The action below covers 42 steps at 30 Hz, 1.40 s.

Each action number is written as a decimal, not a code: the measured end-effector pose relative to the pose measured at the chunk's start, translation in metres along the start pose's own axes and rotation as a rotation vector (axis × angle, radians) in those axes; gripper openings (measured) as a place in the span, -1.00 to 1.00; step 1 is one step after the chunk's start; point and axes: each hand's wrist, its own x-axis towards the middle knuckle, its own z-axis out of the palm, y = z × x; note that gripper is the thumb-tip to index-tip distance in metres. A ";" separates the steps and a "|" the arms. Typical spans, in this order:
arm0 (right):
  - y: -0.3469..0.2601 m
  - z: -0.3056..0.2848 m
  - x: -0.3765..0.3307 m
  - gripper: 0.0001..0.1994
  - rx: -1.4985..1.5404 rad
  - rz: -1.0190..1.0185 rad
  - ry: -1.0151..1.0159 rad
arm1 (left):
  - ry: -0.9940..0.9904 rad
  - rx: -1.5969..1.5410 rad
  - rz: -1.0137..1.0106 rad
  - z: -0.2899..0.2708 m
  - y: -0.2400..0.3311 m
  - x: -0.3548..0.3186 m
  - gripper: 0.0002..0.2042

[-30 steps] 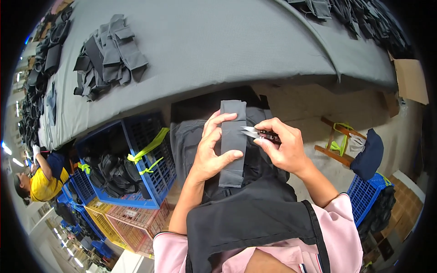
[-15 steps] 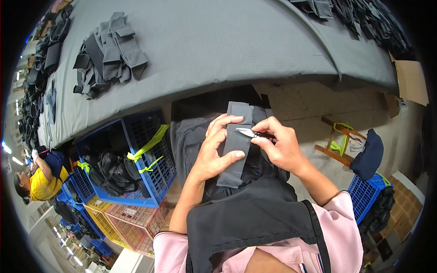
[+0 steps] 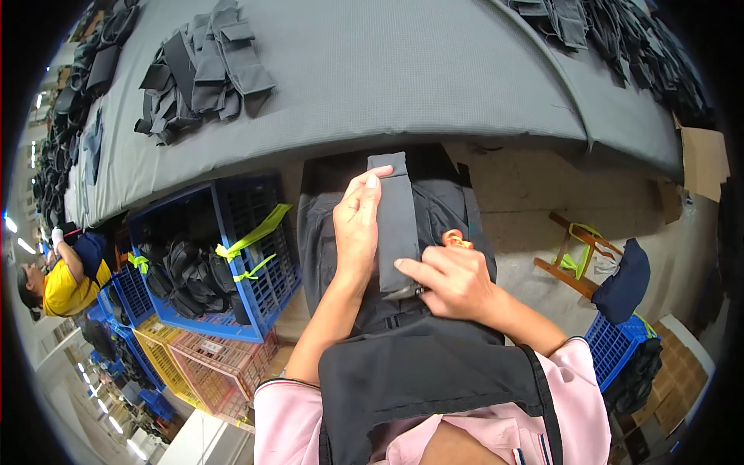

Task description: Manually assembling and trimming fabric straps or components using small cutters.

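A grey fabric strip (image 3: pixel 397 229) lies lengthwise over my lap, on dark cloth. My left hand (image 3: pixel 357 236) grips it along its left edge, with fingertips bent over the upper end. In my right hand (image 3: pixel 459 285) is a pair of small thread snips (image 3: pixel 400 293), whose silver blade shows at the strip's lower end. An orange piece sticks up behind the right knuckles; it looks like the snips' handle end. My right index finger touches the strip near its lower right corner. Most of the snips is hidden in the palm.
Ahead, a grey-covered table (image 3: pixel 403 85) bears a pile of grey strips (image 3: pixel 209 66) on the left and dark strips (image 3: pixel 643 50) at far right. A blue crate (image 3: pixel 267 310) with black items stands left, a wooden stool (image 3: pixel 570 260) right. A person in yellow (image 3: pixel 66 279) works far left.
My right hand with the snips has moved down from the strip's middle to its lower end. My left hand has shifted up to the strip's upper end and left edge.
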 end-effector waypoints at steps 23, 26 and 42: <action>0.023 -0.011 -0.001 -0.71 0.151 0.487 0.294 | -0.198 0.007 -0.089 -0.003 0.008 -0.029 -0.77; 0.027 -0.012 0.005 -0.71 0.052 0.397 0.264 | -0.209 0.010 -0.098 0.001 0.012 -0.030 -0.76; 0.034 -0.007 0.006 -0.79 0.175 0.430 0.278 | -0.242 -0.078 -0.179 0.006 0.015 -0.033 -0.80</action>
